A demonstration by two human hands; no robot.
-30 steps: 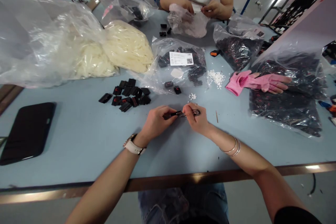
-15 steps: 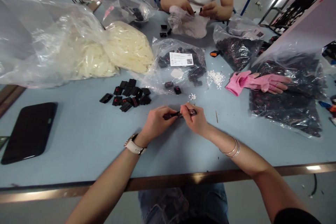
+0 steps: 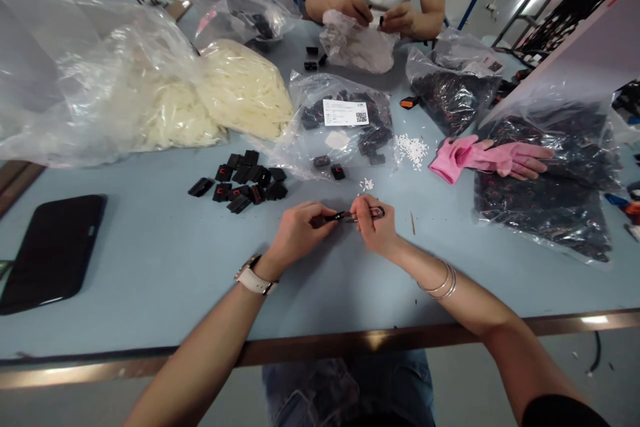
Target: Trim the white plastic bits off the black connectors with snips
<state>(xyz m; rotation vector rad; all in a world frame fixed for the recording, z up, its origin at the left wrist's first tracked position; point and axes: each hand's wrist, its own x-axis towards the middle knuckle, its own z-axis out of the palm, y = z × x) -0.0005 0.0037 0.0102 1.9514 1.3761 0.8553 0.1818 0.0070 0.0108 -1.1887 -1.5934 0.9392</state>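
My left hand [image 3: 300, 230] pinches a small black connector [image 3: 331, 217] between thumb and fingertips, just above the table. My right hand [image 3: 376, 227] is closed around a small metal tool with a rounded, looped end [image 3: 376, 212]. Its narrow tip points left and meets the connector, or lies very close to it; I cannot tell which. To the left of my hands lies a loose pile of black connectors [image 3: 245, 177], some with red parts. Just beyond my fingers are small white plugs [image 3: 367, 184], with a larger heap of white plugs [image 3: 411, 150] farther right.
A labelled clear bag of connectors [image 3: 345, 137] lies ahead. Bags of cream-coloured pieces [image 3: 245, 90] fill the left back. Pink gloves [image 3: 493, 157] rest on bagged black parts [image 3: 545, 213] at right. A black tablet [image 3: 55, 250] lies left. Opposite, a co-worker's hands [image 3: 397, 17] handle small parts.
My right hand has shifted slightly right with the tool, showing more of its tip between my hands. My left hand has stayed almost still. The co-worker's hands have moved a little.
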